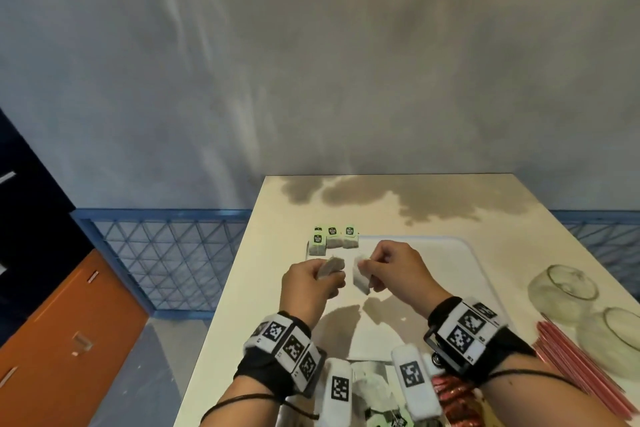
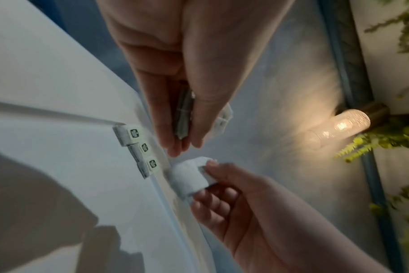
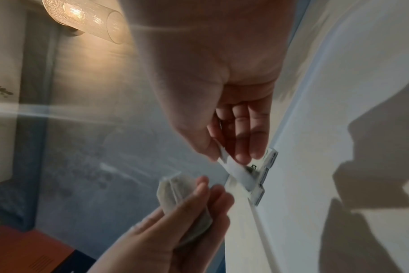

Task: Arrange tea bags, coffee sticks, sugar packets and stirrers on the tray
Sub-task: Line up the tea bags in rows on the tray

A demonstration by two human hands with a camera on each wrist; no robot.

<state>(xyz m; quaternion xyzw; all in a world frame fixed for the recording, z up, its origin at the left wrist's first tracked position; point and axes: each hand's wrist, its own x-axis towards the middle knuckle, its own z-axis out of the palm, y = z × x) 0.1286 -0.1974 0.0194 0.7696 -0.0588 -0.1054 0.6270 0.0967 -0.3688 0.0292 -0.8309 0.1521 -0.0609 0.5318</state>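
A white tray (image 1: 460, 263) lies on the pale table (image 1: 381, 204). A short row of tea bags with green tags (image 1: 333, 240) sits at the tray's far left corner, also seen in the left wrist view as tea bags (image 2: 141, 147). My left hand (image 1: 329, 277) grips a small stack of tea bags (image 2: 183, 114) just above the tray's left side. My right hand (image 1: 366, 269) pinches a single white tea bag (image 1: 361, 279) beside it; the same bag (image 3: 239, 172) hangs over the laid row. The two hands are close together but apart.
Two clear glasses (image 1: 564, 284) stand at the right of the tray. Pink stirrers (image 1: 575, 367) lie by the right edge. Red coffee sticks (image 1: 457, 399) and loose tea bags (image 1: 375, 392) lie at the near edge. A blue railing (image 1: 166, 253) runs left of the table.
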